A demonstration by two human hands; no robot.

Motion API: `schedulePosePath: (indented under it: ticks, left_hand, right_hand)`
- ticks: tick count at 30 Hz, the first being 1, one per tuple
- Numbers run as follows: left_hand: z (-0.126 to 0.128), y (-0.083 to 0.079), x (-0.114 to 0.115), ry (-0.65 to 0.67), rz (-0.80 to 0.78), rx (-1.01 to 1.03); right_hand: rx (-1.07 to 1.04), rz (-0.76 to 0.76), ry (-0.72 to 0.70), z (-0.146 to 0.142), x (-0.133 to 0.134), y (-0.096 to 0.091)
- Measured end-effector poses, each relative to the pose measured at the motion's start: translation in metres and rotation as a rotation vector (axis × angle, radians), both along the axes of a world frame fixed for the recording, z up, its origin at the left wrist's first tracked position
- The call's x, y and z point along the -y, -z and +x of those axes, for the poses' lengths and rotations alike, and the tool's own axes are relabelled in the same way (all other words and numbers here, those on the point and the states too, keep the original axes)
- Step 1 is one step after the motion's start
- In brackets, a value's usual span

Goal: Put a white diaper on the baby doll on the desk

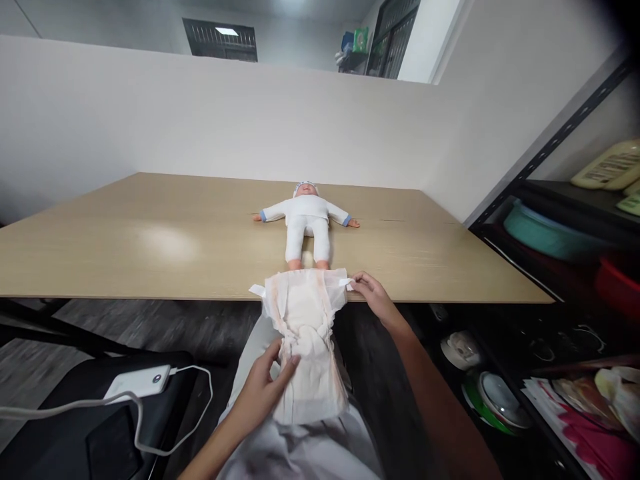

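Note:
A baby doll (307, 223) in a white suit and cap lies on its back on the wooden table (175, 240), feet toward me. An opened white diaper (306, 340) hangs from the table's front edge down over my lap. My right hand (373, 297) pinches the diaper's right tab at the table edge. My left hand (263, 390) grips the diaper's lower left side, fingers curled on the padding.
A white power bank (139, 382) with a cable lies on a black chair at lower left. A black metal shelf (555, 143) at the right holds bowls, lids and packets. A white partition wall stands behind the table.

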State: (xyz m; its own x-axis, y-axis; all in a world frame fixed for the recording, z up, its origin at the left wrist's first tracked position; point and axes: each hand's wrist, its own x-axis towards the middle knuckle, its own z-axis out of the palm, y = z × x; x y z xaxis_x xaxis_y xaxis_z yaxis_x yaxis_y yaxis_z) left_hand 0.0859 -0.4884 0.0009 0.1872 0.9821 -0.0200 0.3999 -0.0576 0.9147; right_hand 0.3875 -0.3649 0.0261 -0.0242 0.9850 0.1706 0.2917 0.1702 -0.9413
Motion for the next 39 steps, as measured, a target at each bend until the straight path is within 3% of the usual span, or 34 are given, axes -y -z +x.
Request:
schedulePosePath:
  ticks: [6, 9, 11, 13, 16, 19, 22, 26, 30, 33, 36, 39]
  left_hand:
    - [0.003, -0.005, 0.000, 0.012, -0.012, 0.004]
    - [0.005, -0.008, 0.000, 0.034, -0.010, 0.020]
    - [0.007, -0.008, -0.001, 0.053, -0.014, 0.026]
    - [0.009, -0.005, -0.001, 0.071, -0.033, 0.024]
    - [0.009, 0.001, 0.000, 0.081, -0.074, 0.016]
    - [-0.002, -0.001, -0.002, 0.113, -0.057, -0.022]
    - [-0.025, -0.022, -0.017, 0.234, 0.048, -0.159]
    - [-0.052, -0.070, -0.070, 0.451, 0.163, -0.360]
    - [-0.044, -0.097, -0.155, 0.329, 0.493, -0.473]
    - [-0.017, -0.096, -0.220, 0.353, 0.748, -0.826]
    - [0.012, -0.087, -0.266, 0.644, 0.873, -1.033]
    - [0.030, -0.079, -0.290, 0.915, 0.939, -1.070]
  right_hand:
    - [0.196, 0.005, 0.209, 0.024, 0.000, -0.004]
    - [0.374, 0.146, 0.388, 0.004, 0.018, -0.009]
    - [0.564, 0.319, 0.419, -0.026, 0.035, -0.017]
    - [0.656, 0.405, 0.236, -0.061, 0.047, -0.022]
    - [0.738, 0.419, -0.032, -0.103, 0.050, -0.018]
    - [0.788, 0.358, -0.090, -0.117, 0.036, 0.000]
    - [0.799, 0.327, -0.106, -0.114, 0.025, 0.014]
    - [0.791, 0.336, -0.113, -0.110, 0.023, 0.016]
    - [0.817, 0.349, -0.131, -0.109, 0.022, 0.013]
    - [0.836, 0.351, -0.141, -0.108, 0.020, 0.014]
    - [0.835, 0.346, -0.146, -0.106, 0.019, 0.013]
    - [0.808, 0.332, -0.161, -0.104, 0.018, 0.010]
